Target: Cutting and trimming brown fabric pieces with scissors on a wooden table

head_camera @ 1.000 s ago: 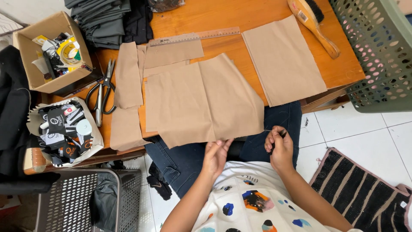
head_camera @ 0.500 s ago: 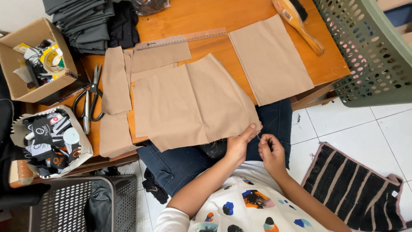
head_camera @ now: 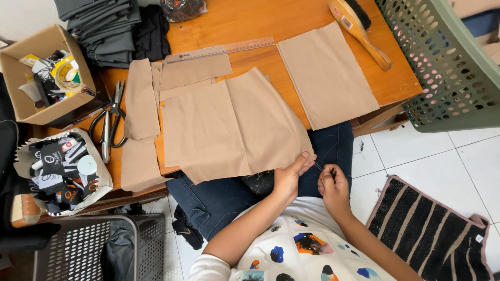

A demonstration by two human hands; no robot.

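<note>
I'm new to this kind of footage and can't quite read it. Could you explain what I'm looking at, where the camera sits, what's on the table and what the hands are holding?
No machine here: a seated person works with bare hands, and the one camera is worn on their head, looking down over their lap and a wooden table.

The left hand pinches the near corner of a large tan fabric piece that hangs over the table's edge. The right hand is just beside it, holding something thin and dark by that corner; it is too small to identify.

Also on the table: a second tan panel, smaller tan strips, a metal ruler, scissors, a wooden brush, folded grey cloth and a cardboard box of odds and ends. A green plastic basket stands at the right.
</note>
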